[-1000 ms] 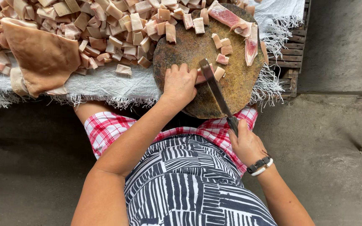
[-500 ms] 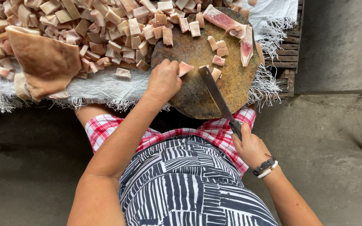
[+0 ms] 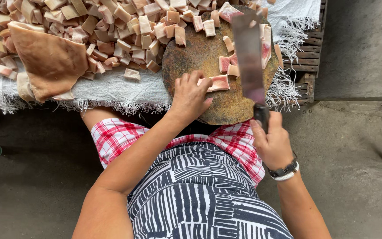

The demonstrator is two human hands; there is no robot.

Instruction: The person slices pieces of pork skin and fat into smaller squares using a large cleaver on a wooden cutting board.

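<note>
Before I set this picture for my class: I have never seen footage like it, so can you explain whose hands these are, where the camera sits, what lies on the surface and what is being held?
There is one view, from a camera worn on a person's head and looking down, so you see that person's own arms and lap. No machine is involved, just two bare hands.

The left hand rests on a round, worn chopping board, its fingers pressing on a pink meat piece. The right hand, with a wristwatch, grips the dark handle of a cleaver; its blade is raised over the board and looks blurred.

A few small chunks lie on the board. To its left, a big heap of cut cubes and a large flat skin sheet lie on a white fringed cloth.
</note>
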